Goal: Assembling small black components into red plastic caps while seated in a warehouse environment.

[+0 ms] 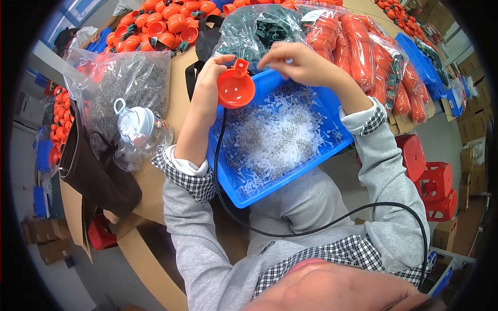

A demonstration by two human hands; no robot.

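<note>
Nearby — brown bag (98,173), bottle (137,127), cable (290,236) along blue bin (243,200)

Seen from the left of two head-worn fisheye cameras, facing steeply down: left hand (207,84), right hand (305,65) and blue tray (228,182) at close range, the wearer's lap (298,207) near, orange cups (176,23) at far left, cartons (474,125) curving away at far right

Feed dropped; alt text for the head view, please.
A person's left hand holds a round orange-red plastic cup over a corner of a blue rectangular plastic bin of white plastic pieces and metal springs; the right hand hovers beside the cup.
</note>
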